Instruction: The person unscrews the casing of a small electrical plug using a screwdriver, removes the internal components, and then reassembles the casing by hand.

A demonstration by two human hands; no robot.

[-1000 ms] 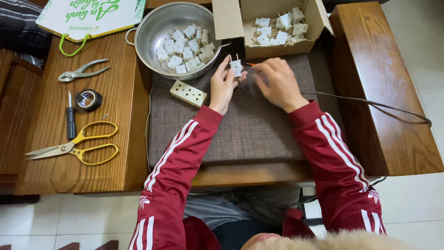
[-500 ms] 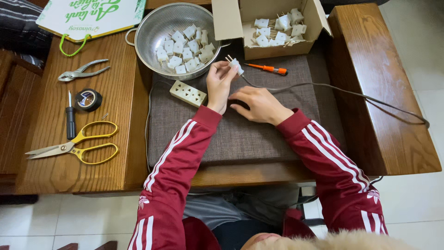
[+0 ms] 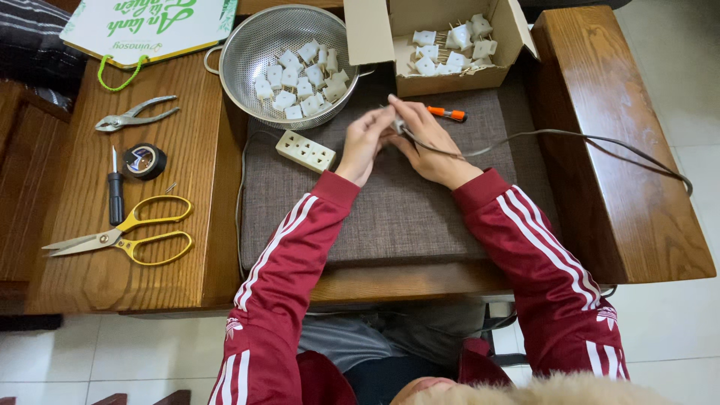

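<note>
Hands met over the grey mat [image 3: 390, 210]: our left hand [image 3: 365, 142] and right hand [image 3: 429, 142] both pinched a small white plug [image 3: 397, 124] with a grey cable [image 3: 570, 139] trailing right. Orange screwdriver [image 3: 448, 114] lay just beyond; white socket strip [image 3: 305, 151] beside our left hand; colander [image 3: 247, 56] of white plugs behind.
</note>
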